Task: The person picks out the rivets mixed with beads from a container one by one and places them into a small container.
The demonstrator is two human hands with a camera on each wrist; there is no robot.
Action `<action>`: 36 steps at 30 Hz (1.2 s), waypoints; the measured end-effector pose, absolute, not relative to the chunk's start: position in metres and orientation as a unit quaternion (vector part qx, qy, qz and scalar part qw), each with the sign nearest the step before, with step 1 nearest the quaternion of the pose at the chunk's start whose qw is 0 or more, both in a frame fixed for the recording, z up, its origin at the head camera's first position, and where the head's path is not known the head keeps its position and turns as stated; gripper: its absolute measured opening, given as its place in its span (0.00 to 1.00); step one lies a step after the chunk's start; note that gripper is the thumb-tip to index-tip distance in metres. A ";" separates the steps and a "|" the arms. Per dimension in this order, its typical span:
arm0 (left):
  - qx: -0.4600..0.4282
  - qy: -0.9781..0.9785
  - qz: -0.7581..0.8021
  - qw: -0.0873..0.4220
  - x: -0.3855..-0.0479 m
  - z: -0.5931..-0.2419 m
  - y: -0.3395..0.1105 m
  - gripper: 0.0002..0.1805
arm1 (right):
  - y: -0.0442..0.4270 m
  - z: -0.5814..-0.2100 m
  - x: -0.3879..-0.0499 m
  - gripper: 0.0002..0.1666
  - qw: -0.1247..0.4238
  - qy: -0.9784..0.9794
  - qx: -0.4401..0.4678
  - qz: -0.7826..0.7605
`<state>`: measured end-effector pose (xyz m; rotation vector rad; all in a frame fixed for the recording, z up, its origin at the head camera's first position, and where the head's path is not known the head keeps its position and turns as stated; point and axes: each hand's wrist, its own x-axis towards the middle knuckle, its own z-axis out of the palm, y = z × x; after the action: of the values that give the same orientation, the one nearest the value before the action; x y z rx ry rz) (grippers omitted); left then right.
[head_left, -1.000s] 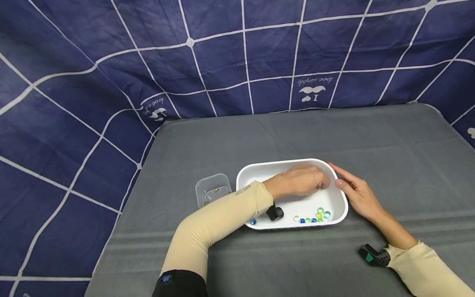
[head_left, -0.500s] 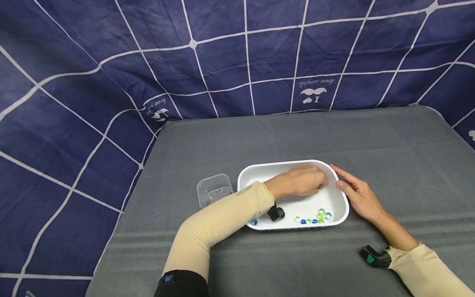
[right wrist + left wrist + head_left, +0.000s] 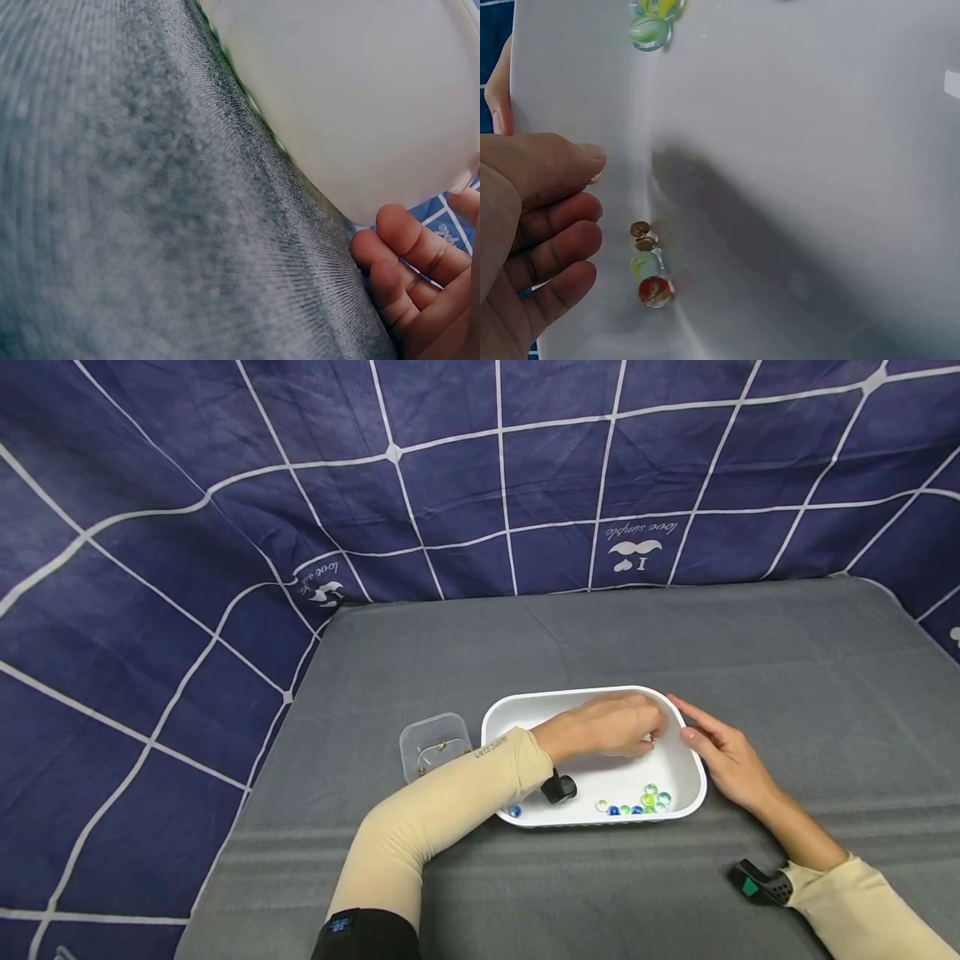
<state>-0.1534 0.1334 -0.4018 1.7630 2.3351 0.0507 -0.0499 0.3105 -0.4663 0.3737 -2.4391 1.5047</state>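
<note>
My left hand (image 3: pixel 618 724) reaches into a white tray (image 3: pixel 525 697), near its right end. In the left wrist view its thumb and forefinger pinch a tiny gold-coloured piece (image 3: pixel 594 179), mostly hidden by the fingertips. Below those fingers lie two small brownish-gold pieces (image 3: pixel 640 229), a pale green marble (image 3: pixel 645 265) and a reddish marble (image 3: pixel 656 292). More glass marbles (image 3: pixel 649 799), green and blue, gather along the near side of the tray. My right hand (image 3: pixel 731 760) rests against the outside of the tray's right end, fingers extended and thumb at the rim.
Left of the tray stands a clear plastic box (image 3: pixel 435 735) with small gold-coloured pieces, partly covered by the left sleeve. A lone blue marble (image 3: pixel 514 811) lies in the tray's near left corner. Grey cloth (image 3: pixel 570 643) covers the table, with blue checked fabric (image 3: pixel 450 485) behind.
My left hand shifts slightly inside the tray, its fingers lifting a little at the right end. My right hand keeps its place on the tray. The view tilts slightly.
</note>
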 end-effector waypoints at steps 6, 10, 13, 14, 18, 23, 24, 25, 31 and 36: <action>0.605 0.790 0.004 0.099 -0.147 -0.394 0.135 0.07 | 0.311 -0.466 -0.049 0.27 0.122 -0.836 0.129 0.519; 0.603 0.792 0.001 0.096 -0.142 -0.391 0.134 0.07 | 0.310 -0.466 -0.049 0.27 0.122 -0.835 0.128 0.520; 0.600 0.794 0.004 0.093 -0.140 -0.390 0.134 0.07 | 0.310 -0.466 -0.048 0.27 0.125 -0.837 0.126 0.517; 0.600 0.795 0.005 0.092 -0.140 -0.390 0.134 0.07 | 0.310 -0.466 -0.048 0.27 0.126 -0.839 0.125 0.515; 0.603 0.793 0.007 0.087 -0.140 -0.387 0.133 0.07 | 0.310 -0.465 -0.048 0.27 0.128 -0.843 0.122 0.509; 0.598 0.798 0.007 0.075 -0.140 -0.382 0.131 0.08 | 0.310 -0.465 -0.048 0.26 0.132 -0.849 0.116 0.499; 0.596 0.800 0.009 0.073 -0.139 -0.381 0.131 0.08 | 0.310 -0.465 -0.048 0.26 0.133 -0.851 0.114 0.496; 0.592 0.802 0.010 0.072 -0.139 -0.379 0.130 0.08 | 0.309 -0.465 -0.048 0.26 0.133 -0.852 0.112 0.493; 0.577 0.814 0.015 0.063 -0.139 -0.374 0.124 0.09 | 0.309 -0.466 -0.048 0.26 0.133 -0.857 0.109 0.486; 0.581 0.812 0.019 0.052 -0.139 -0.371 0.119 0.08 | 0.311 -0.466 -0.048 0.26 0.137 -0.855 0.115 0.487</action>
<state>-0.1386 0.1193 -0.3708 1.7662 2.4704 0.0571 -0.0484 0.3109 -0.4664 0.3336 -2.4748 1.4082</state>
